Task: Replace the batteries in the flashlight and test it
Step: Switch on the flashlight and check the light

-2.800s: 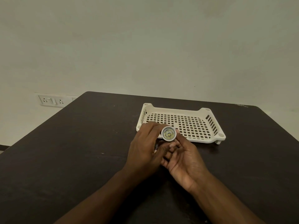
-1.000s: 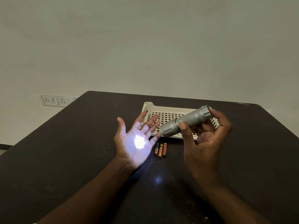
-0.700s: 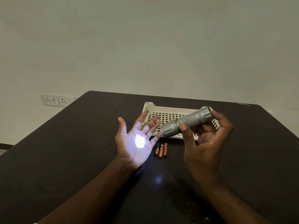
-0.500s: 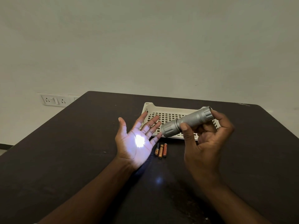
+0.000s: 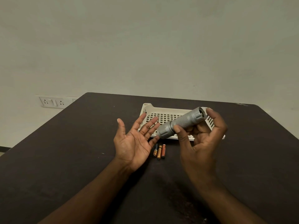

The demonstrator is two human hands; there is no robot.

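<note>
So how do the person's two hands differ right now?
The left hand is open, palm up, fingers spread, holding nothing; the right hand curls round the silver flashlight. The left hand sits lower, beside the three batteries; the right hand is raised before the white tray. Both hover above the dark table.

Lighting: dim, even room light, source not in view. Wall (image 5: pixel 145 46): dull grey-green, darker toward upper corners. Surface (image 5: pixel 64 159): near black, faint sheen, fine specks visible. Shadows: soft, weak, under the forearms. Glare: slight highlights on the flashlight (image 5: pixel 181 122) barrel. Focus: centre fairly sharp. Edges: wide-angle bowing of the surface's outline.
</note>
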